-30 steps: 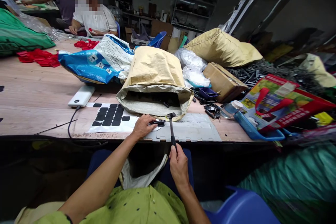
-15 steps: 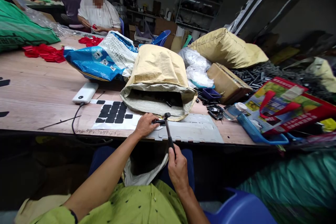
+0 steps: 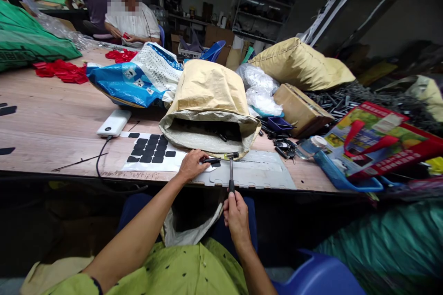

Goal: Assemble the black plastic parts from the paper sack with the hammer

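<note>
My right hand (image 3: pixel 236 215) is closed round the black grip of a small hammer (image 3: pixel 231 173). The hammer's head, with one yellowish end and one dark end, is low over the grey plate (image 3: pixel 256 170); whether it touches cannot be told. My left hand (image 3: pixel 193 166) pinches a slim black plastic piece (image 3: pixel 210 160) at the plate's left edge, its tip pointing right. Left of that hand lies a white sheet (image 3: pixel 169 164) bearing rows of black rounded patches (image 3: pixel 149 148). Just behind both hands gapes an open paper sack (image 3: pixel 212 85) with dark pieces inside.
A white power bank (image 3: pixel 114 122) with a cable lies left. A blue-and-white bag (image 3: pixel 134 78) stands behind it. To the right are black parts (image 3: pixel 285 146), a clear bottle (image 3: pixel 311 145), a blue tray (image 3: pixel 346 179) and a printed bag (image 3: pixel 370 138). A person (image 3: pixel 131 23) sits across the table.
The hammer has swung right and down, away from the black piece, its head now to the right of it. My left hand stays in place, still pinching the piece.
</note>
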Action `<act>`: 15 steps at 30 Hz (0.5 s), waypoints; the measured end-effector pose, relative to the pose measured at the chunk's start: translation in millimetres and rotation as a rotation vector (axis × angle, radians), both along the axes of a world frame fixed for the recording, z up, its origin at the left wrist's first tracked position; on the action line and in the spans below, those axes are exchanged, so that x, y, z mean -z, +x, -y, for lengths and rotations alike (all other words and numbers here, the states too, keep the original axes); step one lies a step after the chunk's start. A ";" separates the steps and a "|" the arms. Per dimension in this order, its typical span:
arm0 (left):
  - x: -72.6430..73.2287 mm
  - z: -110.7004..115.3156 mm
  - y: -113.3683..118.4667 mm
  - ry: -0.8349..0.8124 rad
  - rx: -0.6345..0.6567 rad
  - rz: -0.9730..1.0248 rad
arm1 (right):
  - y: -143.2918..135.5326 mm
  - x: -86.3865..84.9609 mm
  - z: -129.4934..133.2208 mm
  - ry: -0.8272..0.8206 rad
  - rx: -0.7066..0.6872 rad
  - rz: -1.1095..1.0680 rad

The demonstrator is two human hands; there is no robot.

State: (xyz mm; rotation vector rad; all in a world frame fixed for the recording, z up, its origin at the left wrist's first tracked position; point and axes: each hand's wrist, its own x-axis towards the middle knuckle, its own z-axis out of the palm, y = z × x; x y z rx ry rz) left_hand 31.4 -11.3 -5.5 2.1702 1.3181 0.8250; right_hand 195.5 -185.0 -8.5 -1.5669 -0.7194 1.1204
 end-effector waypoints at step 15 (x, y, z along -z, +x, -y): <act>7.1 -3.3 -2.3 0.003 0.003 0.113 | 2.5 -1.3 -3.5 -0.065 0.013 -0.335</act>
